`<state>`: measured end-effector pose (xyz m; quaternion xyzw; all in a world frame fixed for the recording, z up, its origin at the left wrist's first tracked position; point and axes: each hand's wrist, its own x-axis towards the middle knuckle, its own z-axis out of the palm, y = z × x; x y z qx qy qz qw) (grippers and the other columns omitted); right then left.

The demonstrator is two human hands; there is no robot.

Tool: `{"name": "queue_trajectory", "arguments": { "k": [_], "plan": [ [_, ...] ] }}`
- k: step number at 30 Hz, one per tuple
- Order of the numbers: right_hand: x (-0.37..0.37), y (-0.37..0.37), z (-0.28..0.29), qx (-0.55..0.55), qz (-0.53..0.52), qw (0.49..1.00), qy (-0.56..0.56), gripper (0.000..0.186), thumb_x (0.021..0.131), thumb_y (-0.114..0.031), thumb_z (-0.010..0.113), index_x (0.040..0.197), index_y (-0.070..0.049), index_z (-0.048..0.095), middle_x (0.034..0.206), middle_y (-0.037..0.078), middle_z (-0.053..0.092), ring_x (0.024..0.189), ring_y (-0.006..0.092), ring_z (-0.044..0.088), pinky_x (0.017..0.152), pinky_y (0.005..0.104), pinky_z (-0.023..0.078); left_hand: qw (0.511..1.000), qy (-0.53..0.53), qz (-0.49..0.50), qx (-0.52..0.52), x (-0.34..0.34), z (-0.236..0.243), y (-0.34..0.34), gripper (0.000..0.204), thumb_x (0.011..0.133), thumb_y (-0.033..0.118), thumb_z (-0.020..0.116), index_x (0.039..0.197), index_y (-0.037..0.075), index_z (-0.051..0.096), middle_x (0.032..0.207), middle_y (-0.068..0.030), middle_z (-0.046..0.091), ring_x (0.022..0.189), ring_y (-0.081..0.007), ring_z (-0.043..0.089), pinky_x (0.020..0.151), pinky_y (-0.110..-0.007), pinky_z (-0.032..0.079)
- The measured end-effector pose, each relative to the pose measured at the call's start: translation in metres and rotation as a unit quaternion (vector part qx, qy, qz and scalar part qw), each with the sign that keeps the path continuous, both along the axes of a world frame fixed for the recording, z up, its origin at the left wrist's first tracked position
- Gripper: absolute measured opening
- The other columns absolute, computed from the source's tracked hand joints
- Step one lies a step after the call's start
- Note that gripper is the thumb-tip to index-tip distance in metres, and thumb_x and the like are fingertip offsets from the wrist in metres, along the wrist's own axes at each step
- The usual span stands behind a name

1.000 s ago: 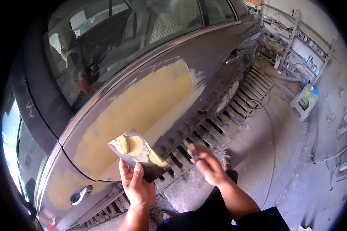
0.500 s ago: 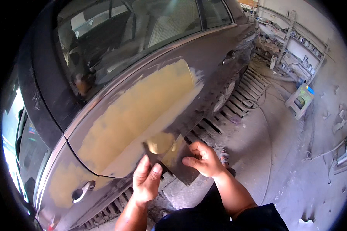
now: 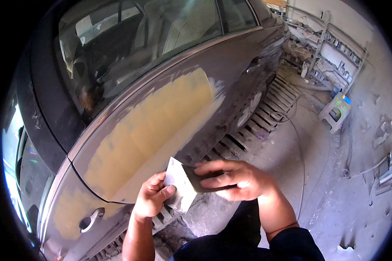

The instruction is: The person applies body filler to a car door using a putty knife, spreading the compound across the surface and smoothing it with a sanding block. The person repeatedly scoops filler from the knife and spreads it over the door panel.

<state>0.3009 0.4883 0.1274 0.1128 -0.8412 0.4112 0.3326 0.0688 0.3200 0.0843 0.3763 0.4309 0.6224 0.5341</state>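
My left hand grips a flat thin spreader plate between thumb and fingers; its lit face looks pale grey. Against its right edge stands a second, darker spreader plate. My right hand has that one pinched, the fingers reaching along its far side and the thumb below. The two plates meet at an angle. Just beyond them is a car door with a large smear of yellow-tan filler across its dull brown skin. Any filler on the plates is hard to make out now.
A second filler patch surrounds the silver door handle at lower left. A slatted floor grate runs beside the car. A hose crosses the floor; a stool and a shelf rack stand to the right.
Both hands have turned the plates: the left one now shows a pale face, and the right one has swung nearly edge-on. My right fingers have spread along it. The view has shifted slightly.
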Motion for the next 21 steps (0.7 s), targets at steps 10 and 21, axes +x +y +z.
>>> {"name": "queue_trajectory", "arguments": {
  "k": [10,21],
  "plan": [
    [-0.001,0.032,-0.026,0.092,-0.339,0.935,-0.04,0.052,0.075,-0.001,0.069,0.125,-0.015,0.068,0.13,0.012,0.058,0.119,0.0335,0.055,0.1,0.0433,0.047,0.994,-0.03,0.079,0.065,0.031,0.008,0.02,0.038,0.097,-0.006,0.051,0.135,-0.003,0.051,0.123,-0.0108,0.065,0.113,-0.0171,0.061,0.101,-0.033,0.046],
    [-0.017,0.014,-0.053,0.23,-0.35,0.905,-0.073,0.053,0.073,-0.016,0.076,0.125,-0.019,0.065,0.14,0.005,0.05,0.13,0.0362,0.042,0.099,0.0547,0.039,0.958,0.203,0.194,0.062,0.046,0.006,0.058,0.04,0.096,-0.007,0.051,0.135,-0.002,0.053,0.121,-0.0084,0.065,0.109,-0.0155,0.06,0.097,-0.031,0.046]
  ]
}}
